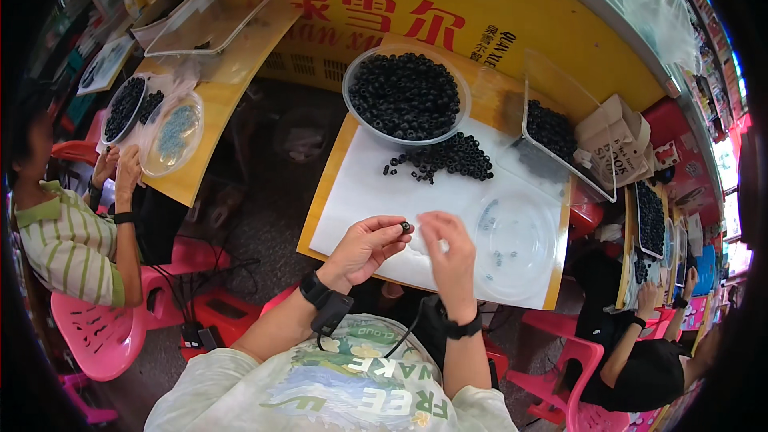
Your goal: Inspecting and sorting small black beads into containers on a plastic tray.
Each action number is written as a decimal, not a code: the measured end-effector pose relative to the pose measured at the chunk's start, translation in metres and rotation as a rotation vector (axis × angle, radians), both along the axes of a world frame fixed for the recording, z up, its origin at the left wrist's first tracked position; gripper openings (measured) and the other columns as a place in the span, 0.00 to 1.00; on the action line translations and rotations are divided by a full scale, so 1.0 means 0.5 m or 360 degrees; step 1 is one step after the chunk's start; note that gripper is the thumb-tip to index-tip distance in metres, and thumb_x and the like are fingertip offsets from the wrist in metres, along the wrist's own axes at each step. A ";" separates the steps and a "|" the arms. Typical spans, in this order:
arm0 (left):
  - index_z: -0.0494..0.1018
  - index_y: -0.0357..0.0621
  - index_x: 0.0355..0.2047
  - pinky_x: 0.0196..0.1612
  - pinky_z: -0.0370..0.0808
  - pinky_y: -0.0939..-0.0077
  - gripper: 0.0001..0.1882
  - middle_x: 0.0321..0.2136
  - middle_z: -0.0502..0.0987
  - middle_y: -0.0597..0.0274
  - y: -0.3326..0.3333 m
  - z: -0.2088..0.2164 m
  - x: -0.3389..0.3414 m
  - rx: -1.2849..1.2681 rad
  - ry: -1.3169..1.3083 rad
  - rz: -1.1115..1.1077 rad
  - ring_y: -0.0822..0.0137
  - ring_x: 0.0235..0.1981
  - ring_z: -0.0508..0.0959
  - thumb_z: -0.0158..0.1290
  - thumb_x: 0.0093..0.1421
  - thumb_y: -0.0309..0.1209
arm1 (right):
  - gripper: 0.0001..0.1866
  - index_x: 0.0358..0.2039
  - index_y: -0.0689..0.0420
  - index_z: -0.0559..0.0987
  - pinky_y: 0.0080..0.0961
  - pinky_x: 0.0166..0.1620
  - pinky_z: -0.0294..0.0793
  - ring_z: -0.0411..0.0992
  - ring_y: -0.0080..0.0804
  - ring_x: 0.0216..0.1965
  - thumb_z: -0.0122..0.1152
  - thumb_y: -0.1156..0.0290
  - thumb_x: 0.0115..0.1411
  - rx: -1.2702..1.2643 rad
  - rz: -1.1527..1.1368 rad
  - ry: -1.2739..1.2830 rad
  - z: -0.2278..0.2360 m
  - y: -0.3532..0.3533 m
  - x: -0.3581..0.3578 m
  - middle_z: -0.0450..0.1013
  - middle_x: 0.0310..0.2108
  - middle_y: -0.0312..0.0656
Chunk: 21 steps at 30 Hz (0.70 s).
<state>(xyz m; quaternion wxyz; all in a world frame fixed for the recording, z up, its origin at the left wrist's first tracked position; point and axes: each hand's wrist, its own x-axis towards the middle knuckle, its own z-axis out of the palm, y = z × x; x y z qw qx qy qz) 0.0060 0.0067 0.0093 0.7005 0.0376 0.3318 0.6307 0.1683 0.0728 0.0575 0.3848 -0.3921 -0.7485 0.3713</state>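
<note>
My left hand pinches a small black ring between thumb and fingertips above the white sheet. My right hand hovers just right of it, fingers bent toward the ring; whether it holds anything is hidden. Beyond the hands lies a loose heap of black rings on the sheet. Behind the heap stands a clear round bowl filled with black rings. A clear round lid or dish with a few small pieces lies to the right of my right hand.
A clear box of black rings and a cardboard box stand at the right. A person in a striped shirt sits at the left table with bowls. Another person sits lower right. Pink plastic chairs surround.
</note>
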 end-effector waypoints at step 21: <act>0.75 0.38 0.49 0.49 0.82 0.78 0.11 0.44 0.81 0.54 -0.009 -0.003 -0.049 0.0055 -0.0099 0.0020 0.69 0.42 0.82 0.56 0.66 0.23 | 0.12 0.45 0.64 0.82 0.19 0.39 0.75 0.77 0.20 0.32 0.64 0.75 0.61 -0.0629 -0.0056 -0.0016 -0.074 0.087 0.001 0.81 0.35 0.41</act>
